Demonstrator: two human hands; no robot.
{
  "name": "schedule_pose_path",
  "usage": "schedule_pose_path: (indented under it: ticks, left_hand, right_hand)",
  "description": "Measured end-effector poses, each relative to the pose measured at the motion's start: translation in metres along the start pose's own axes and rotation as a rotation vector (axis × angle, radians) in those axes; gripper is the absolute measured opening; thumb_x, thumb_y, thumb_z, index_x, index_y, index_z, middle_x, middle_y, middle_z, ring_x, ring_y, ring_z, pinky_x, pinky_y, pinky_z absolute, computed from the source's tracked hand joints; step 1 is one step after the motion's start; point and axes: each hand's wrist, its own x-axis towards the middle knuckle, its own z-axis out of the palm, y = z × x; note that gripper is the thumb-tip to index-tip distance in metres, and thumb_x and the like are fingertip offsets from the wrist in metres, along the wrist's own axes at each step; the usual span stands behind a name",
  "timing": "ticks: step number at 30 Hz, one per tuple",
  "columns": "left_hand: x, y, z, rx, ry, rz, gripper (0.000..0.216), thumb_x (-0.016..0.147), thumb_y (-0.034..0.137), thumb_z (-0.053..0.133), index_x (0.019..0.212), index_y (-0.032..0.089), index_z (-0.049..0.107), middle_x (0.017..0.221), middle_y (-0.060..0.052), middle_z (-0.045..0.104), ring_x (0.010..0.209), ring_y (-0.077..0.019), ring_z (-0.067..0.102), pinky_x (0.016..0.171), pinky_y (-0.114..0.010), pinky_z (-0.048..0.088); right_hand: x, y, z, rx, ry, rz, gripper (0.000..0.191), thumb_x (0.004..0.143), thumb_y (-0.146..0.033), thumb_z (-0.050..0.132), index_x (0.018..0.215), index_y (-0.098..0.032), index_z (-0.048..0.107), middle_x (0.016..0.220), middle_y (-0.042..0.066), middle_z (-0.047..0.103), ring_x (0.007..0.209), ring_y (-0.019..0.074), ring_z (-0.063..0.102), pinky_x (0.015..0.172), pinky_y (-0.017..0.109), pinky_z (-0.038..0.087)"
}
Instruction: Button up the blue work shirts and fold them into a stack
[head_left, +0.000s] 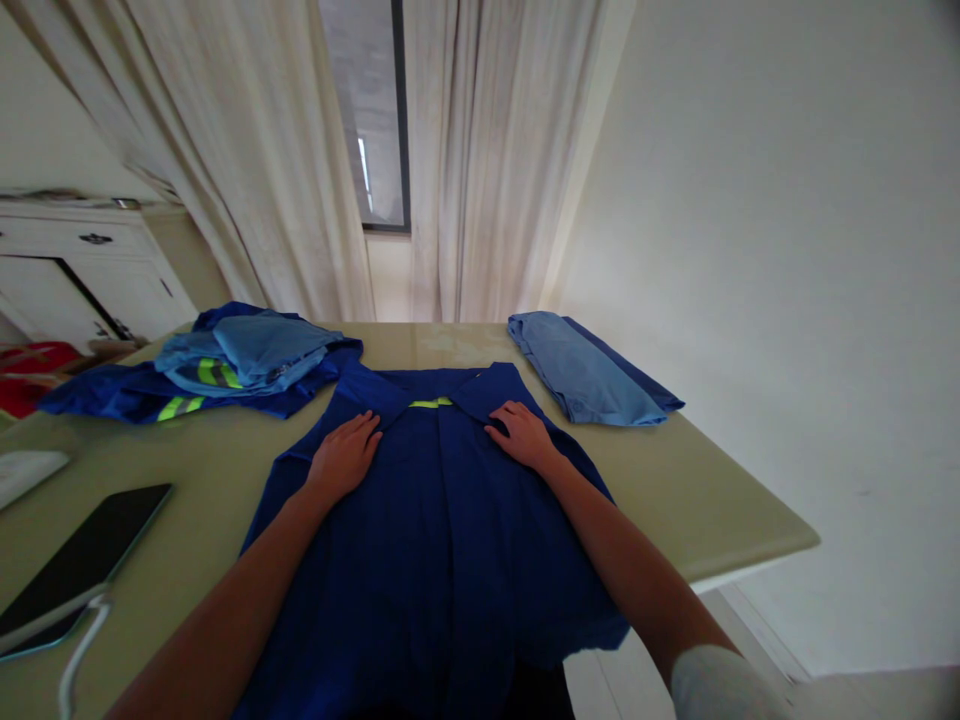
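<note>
A dark blue work shirt point(435, 540) with a yellow-green strip at the collar lies spread flat on the beige table point(675, 490). My left hand point(343, 456) rests flat on the shirt's left shoulder area, fingers stretched out. My right hand point(523, 433) lies flat on the right shoulder area beside the collar, fingers apart. Neither hand holds anything.
A heap of blue garments with reflective stripes point(217, 375) sits at the table's back left. A folded light blue garment point(589, 375) lies at the back right. A dark phone or tablet point(79, 560) lies at the left. Curtains point(480, 150) and a white cabinet point(82, 270) stand behind.
</note>
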Motion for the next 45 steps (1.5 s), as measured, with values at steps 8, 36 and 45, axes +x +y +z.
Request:
schedule_pose_path:
  ticks: [8, 36, 45]
  left_hand:
    - [0.0003, -0.0011, 0.0018, -0.061, 0.028, -0.004, 0.053, 0.102, 0.036, 0.036, 0.14, 0.012, 0.063, 0.151, -0.014, 0.057, 0.141, -0.0291, 0.053, 0.121, -0.046, 0.04]
    - [0.0002, -0.0016, 0.0032, -0.013, 0.027, 0.008, 0.054, 0.103, 0.036, 0.033, 0.141, 0.01, 0.062, 0.151, -0.015, 0.057, 0.14, -0.029, 0.054, 0.121, -0.045, 0.04]
    - [-0.0007, -0.0008, 0.0031, -0.044, 0.056, 0.009, 0.052, 0.102, 0.036, 0.036, 0.138, 0.013, 0.065, 0.149, -0.014, 0.059, 0.138, -0.0287, 0.056, 0.119, -0.045, 0.043]
  right_hand:
    - [0.0005, -0.0011, -0.0006, 0.004, -0.006, 0.005, 0.032, 0.101, -0.042, 0.059, 0.121, -0.02, 0.071, 0.116, 0.01, 0.067, 0.111, 0.0233, 0.06, 0.1, 0.035, 0.047]
    - [0.0, -0.0002, 0.0001, 0.015, 0.008, -0.001, 0.032, 0.101, -0.042, 0.059, 0.121, -0.021, 0.071, 0.115, 0.009, 0.067, 0.11, 0.0233, 0.06, 0.099, 0.035, 0.048]
    - [-0.0003, 0.0041, 0.0051, 0.028, 0.043, -0.013, 0.03, 0.1, -0.042, 0.061, 0.119, -0.021, 0.072, 0.113, 0.009, 0.068, 0.107, 0.0236, 0.061, 0.096, 0.035, 0.049]
